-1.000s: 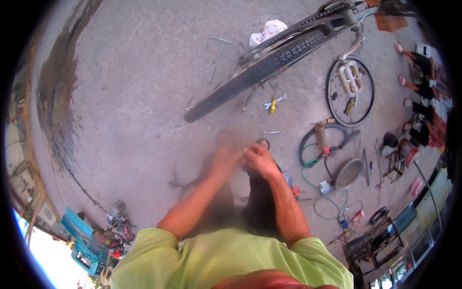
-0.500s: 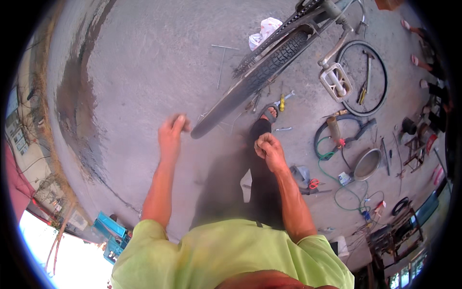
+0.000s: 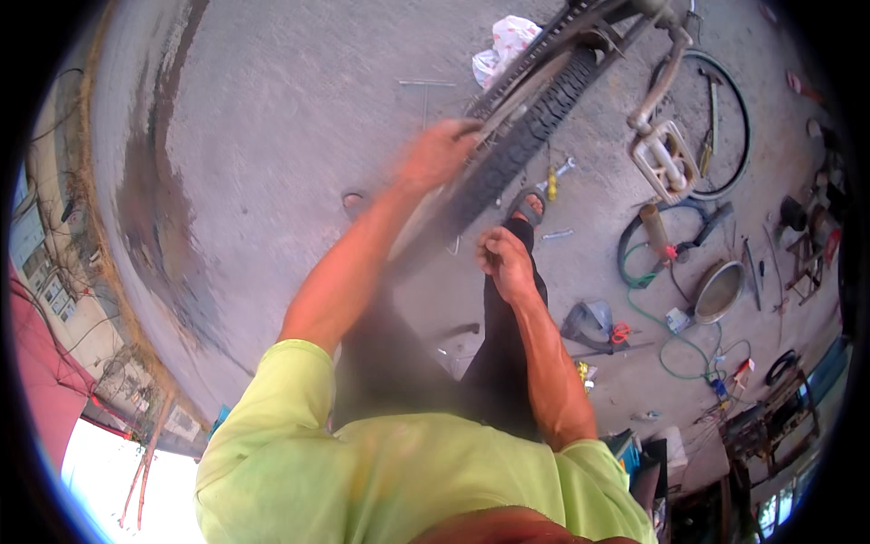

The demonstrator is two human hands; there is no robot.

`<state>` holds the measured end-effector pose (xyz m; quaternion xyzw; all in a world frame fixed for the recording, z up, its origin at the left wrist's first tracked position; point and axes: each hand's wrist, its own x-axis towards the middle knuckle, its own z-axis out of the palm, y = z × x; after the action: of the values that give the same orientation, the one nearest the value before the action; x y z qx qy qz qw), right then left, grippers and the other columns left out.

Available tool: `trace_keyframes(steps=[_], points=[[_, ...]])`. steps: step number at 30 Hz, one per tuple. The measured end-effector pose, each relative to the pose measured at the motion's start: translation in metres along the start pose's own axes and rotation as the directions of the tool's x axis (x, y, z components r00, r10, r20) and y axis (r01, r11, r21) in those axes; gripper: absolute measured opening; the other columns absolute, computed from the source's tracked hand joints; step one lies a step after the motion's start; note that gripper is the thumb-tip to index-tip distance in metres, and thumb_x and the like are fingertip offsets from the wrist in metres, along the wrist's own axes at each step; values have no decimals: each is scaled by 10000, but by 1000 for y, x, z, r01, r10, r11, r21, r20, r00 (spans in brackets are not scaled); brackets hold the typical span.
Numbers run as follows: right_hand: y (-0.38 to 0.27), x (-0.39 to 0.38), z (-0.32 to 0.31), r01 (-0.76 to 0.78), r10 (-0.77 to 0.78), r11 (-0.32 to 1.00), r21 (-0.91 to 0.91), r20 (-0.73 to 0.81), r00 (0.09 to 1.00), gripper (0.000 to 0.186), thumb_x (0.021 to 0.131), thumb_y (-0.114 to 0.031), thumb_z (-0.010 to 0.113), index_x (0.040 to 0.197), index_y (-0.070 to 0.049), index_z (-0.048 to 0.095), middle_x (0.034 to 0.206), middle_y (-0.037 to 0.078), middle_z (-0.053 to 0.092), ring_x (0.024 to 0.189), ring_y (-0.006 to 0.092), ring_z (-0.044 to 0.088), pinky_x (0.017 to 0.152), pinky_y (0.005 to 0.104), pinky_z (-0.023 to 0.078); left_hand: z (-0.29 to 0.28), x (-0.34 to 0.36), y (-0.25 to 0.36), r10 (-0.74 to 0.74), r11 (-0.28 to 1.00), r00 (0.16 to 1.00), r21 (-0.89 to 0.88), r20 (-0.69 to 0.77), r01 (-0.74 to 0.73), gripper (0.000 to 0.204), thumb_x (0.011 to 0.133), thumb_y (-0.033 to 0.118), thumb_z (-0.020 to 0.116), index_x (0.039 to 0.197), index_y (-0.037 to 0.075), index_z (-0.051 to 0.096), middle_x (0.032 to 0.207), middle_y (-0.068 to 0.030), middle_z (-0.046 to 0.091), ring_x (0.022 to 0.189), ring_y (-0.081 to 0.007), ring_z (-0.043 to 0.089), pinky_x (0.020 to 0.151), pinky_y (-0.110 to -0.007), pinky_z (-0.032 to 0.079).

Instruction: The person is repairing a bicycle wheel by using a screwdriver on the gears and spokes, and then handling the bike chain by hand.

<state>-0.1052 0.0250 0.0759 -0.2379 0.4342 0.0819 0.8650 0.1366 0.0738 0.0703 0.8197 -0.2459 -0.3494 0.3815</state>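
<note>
- Hands: left hand point(image 3: 441, 152) blurred, at left side of the bicycle's rear tyre point(image 3: 535, 122); can't tell if fingers are spread or gripping. Right hand point(image 3: 506, 258) in front of the shin, fingers curled; can't tell if it pinches anything small.
- Bicycle point(image 3: 589, 41): runs from upper right down between the feet, support not visible; a hard one-sided push could tip it, I'd judge.
- Tyre: lower end smeared by blur; if the wheel is spinning, the knobby tread could scrape or drag the left fingers.
- Chain point(image 3: 521, 74): just beside left fingertips; a slip forward might nip them.
- Pedal point(image 3: 666, 163): sticks out right; could knock the arm if the crank turns.
- Right foot point(image 3: 528, 207): sandalled, toes exposed to anything dropped.
- Spanner point(image 3: 555, 234): on floor point(image 3: 272, 118) near that foot; trip risk.
</note>
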Motion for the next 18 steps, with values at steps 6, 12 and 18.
trace_keyframes(steps=[6, 12, 18], points=[[39, 12, 8, 188, -165, 956, 226, -115, 980, 206, 876, -94, 497, 1017, -22, 630, 894, 54, 618, 756, 150, 580, 627, 278, 456, -6, -14, -8, -32, 988, 998, -149, -50, 24, 299, 972, 229, 623, 1182, 30, 698, 1048, -111, 727, 980, -186, 673, 861, -318, 508], [110, 55, -22, 473, -444, 880, 31, -297, 845, 187, 1001, -231, 563, 1076, -62, 594, 844, 36, 545, 759, 145, 541, 737, 288, 494, -67, -37, -89, -264, 928, 937, -324, -230, 182, 304, 966, 223, 628, 1169, 11, 705, 1020, -90, 738, 909, -148, 680, 776, -285, 516], [70, 62, 35, 202, -135, 919, 337, -213, 968, 149, 942, -130, 540, 845, -118, 428, 751, 16, 444, 585, 131, 423, 506, 266, 396, -89, -20, -75, -251, 917, 963, -342, -98, 204, 322, 938, 258, 661, 1126, 6, 727, 946, -74, 746, 833, -118, 668, 733, -267, 512]])
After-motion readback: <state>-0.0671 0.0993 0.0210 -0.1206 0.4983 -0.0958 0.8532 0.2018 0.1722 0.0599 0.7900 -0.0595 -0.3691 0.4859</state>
